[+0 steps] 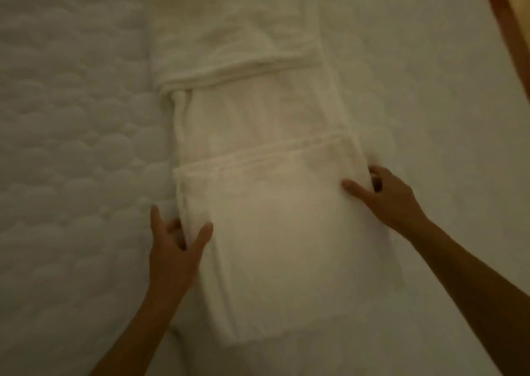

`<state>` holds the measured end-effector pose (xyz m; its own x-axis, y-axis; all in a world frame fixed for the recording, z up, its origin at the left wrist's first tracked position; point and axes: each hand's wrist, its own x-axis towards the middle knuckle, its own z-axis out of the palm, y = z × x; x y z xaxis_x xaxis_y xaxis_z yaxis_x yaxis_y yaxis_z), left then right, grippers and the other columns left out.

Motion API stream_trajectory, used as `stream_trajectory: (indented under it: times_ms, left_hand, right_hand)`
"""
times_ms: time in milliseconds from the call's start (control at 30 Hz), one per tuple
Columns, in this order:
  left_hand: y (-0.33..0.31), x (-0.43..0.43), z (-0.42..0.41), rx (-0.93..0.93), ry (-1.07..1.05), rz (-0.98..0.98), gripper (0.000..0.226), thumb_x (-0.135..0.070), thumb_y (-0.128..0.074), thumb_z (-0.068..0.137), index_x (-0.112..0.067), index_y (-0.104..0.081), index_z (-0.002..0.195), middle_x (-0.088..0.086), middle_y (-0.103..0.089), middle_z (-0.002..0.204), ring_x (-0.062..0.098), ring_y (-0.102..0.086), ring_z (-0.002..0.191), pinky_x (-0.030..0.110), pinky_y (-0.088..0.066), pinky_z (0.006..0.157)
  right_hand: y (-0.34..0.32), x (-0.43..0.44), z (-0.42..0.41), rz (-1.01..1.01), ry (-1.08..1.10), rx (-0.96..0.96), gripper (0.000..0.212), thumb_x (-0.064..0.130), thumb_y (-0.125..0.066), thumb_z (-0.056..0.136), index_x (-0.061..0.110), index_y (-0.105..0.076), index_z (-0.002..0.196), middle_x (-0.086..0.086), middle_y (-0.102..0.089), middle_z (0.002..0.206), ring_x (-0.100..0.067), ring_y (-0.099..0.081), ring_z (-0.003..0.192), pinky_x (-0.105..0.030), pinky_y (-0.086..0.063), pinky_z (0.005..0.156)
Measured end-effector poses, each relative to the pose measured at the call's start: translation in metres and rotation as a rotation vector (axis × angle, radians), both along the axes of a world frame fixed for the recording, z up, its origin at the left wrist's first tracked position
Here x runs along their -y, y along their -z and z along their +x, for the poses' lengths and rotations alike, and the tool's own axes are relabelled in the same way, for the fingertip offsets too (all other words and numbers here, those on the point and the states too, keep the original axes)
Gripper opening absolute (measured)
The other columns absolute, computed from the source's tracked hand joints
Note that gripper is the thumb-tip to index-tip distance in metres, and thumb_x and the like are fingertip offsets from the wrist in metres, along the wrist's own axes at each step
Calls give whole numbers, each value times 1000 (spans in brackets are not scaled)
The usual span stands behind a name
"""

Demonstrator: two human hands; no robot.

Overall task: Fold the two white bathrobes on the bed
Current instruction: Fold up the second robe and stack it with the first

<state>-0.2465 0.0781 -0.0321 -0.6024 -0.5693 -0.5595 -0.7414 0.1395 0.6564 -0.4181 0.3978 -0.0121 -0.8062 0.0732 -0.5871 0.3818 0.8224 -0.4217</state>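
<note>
A white bathrobe (272, 217) lies folded into a long strip down the middle of the bed, its near end doubled over into a thick panel. My left hand (176, 246) grips the panel's left edge, thumb on top and fingers tucked beside and under the layers. At the panel's right edge my right hand (381, 194) does the same, thumb on top, fingers curled under the fabric. Beyond the panel the strip runs on to a further fold with a seamed band (229, 72). I cannot tell whether that far part is a second robe.
The quilted white mattress cover (66, 134) spreads to the left and the smoother bedding (430, 103) to the right. A wooden frame edge (507, 16) slants across the top right corner. The light is dim.
</note>
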Motion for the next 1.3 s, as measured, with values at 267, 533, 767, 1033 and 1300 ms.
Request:
stream_trajectory:
  times_ms: [267, 533, 767, 1033, 1300]
  left_hand:
    - [-5, -39, 67, -62, 71, 240, 112, -28, -78, 84, -46, 9, 153, -25, -11, 151, 6, -32, 141, 27, -29, 113]
    - [-92, -10, 26, -153, 253, 218, 27, -15, -56, 100, -33, -72, 113, -23, -69, 119, -7, -59, 113, 28, -47, 102]
    - [-170, 95, -141, -343, 183, 360, 37, -16, -43, 101, -30, -77, 97, 1, -76, 104, 7, -71, 86, 17, -52, 74]
    - [-149, 152, -345, -419, -228, 399, 84, -77, -34, 90, -19, -32, 150, 20, -65, 128, 40, -66, 112, 49, -55, 95]
    - [3, 90, -361, -37, 814, -786, 68, -73, -6, 92, -49, 15, 152, -5, 15, 167, 23, 16, 153, 58, 5, 121]
  right_hand:
    - [-29, -58, 55, -389, 71, 445, 119, 73, -87, 40, 23, -51, 142, 5, -66, 129, -16, -64, 113, -40, -54, 91]
    - [-92, -47, 17, -550, 21, 217, 42, 10, -68, 87, 25, -57, 125, -14, -75, 92, -30, -75, 78, -41, -60, 57]
    - [-139, 7, -149, -758, 191, -60, 46, -9, -43, 99, 26, -72, 100, 10, -77, 98, -25, -67, 112, -37, -59, 91]
    - [-151, 155, -308, -575, 276, -163, 72, 65, -51, 94, 9, -48, 139, -20, -65, 125, -32, -67, 108, -46, -55, 93]
    - [-22, 224, -304, 177, -571, -425, 75, 68, -36, 96, 42, -4, 159, -9, -6, 169, -28, -9, 155, -47, -11, 124]
